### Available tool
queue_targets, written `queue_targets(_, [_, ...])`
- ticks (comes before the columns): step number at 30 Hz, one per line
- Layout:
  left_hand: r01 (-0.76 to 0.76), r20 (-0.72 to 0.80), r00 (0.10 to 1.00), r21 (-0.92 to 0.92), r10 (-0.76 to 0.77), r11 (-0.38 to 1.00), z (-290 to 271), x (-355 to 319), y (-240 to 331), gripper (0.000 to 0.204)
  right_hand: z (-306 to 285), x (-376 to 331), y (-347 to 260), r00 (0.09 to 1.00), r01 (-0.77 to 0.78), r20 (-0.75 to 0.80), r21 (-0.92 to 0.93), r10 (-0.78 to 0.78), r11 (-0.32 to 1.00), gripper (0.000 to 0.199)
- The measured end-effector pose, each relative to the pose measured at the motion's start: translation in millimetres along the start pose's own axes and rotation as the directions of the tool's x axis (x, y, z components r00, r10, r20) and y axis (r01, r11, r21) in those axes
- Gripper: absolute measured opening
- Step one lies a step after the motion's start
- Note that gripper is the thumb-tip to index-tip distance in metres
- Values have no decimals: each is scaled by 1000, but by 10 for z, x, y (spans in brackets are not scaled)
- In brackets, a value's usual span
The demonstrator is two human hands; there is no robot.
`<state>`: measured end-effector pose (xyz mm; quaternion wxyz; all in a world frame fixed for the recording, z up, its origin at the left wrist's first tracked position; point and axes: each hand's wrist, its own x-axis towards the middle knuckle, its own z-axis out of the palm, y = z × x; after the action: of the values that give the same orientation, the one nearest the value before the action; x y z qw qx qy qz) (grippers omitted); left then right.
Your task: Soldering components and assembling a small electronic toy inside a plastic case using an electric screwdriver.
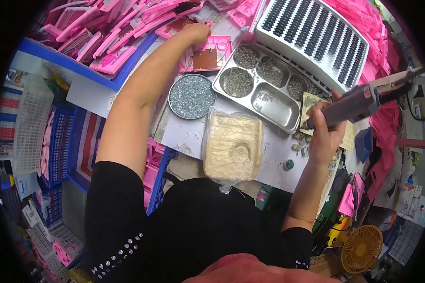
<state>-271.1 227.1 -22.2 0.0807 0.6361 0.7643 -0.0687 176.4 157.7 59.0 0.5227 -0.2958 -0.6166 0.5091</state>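
Head view: Your left hand (197, 34) at the pink housing (224, 45), a grey power screwdriver (347, 107) in your right (328, 129)

At far left, a blue-rimmed bin (66, 65) rises beside your outstretched arm, heaped with pink plastic casings (82, 45). Your left hand reaches to the far side of the table, its fingertips beside pink plastic; the wrist and the back of the hand hide the rest, so whether it grips a part or merely rests there cannot be told. The pink housing, with a brown board (204, 60) set in it, lies just below and to the right of that hand, partly covered by your arm. What shows of its long axis runs roughly left to right, tilting up toward the right.

Nearer to you, a round dish (191, 118) brims with small silver screws (192, 96), and a yellowish block (233, 146) wrapped in clear plastic sits at the table's edge. Right of the housing comes a metal tray (281, 113) with compartments of small metal pieces, a white rack (297, 56) of black round parts angled behind it.

On the right, your fingers wrap firmly around the screwdriver, its front end low and to the left, its cord end high and to the right. From this hand the housing lies away and to the left, across the tray; your left hand is by far the nearer.
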Motion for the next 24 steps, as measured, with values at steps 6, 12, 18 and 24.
queue_targets(6, [-182,-421,903,-182,91,966,-231,-391,-226,30,-129,-234,110,824,473,-128,-380,-552,795,63])
queue_targets(12, [-478,-593,655,155,469,864,-1165,-1161,128,14,147,-346,275,986,-64,152,-12,66,998,25])
queue_targets(18, [-786,-282,552,141,785,602,-1010,-1869,1656,8,807,-485,588,684,-674,682,456,259,581,85])
queue_targets(24, [-791,-453,612,-382,649,478,-722,-2234,1933,25,499,-1011,518,660,-739,674,502,331,450,78])
